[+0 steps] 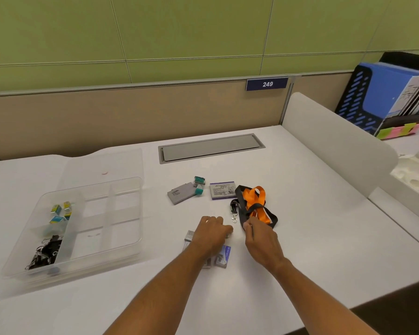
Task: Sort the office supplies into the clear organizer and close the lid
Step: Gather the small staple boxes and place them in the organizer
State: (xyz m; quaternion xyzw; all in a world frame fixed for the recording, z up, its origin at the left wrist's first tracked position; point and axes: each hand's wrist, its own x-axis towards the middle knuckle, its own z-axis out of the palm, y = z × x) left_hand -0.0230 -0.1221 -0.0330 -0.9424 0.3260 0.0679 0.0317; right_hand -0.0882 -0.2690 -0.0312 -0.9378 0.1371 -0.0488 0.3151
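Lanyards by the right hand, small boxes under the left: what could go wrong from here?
1. The right hand pinches the tangled orange and black lanyards; lifting may drag both together, metal clip swinging.
2. The left hand covers several small staple boxes; grabbing them at once could drop one.
3. The clear plastic organizer sits apart to the left, so each carry crosses the white desk.

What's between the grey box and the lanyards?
In the head view, a purple-edged box lies between the grey box and the lanyards, touching or nearly touching the lanyards.
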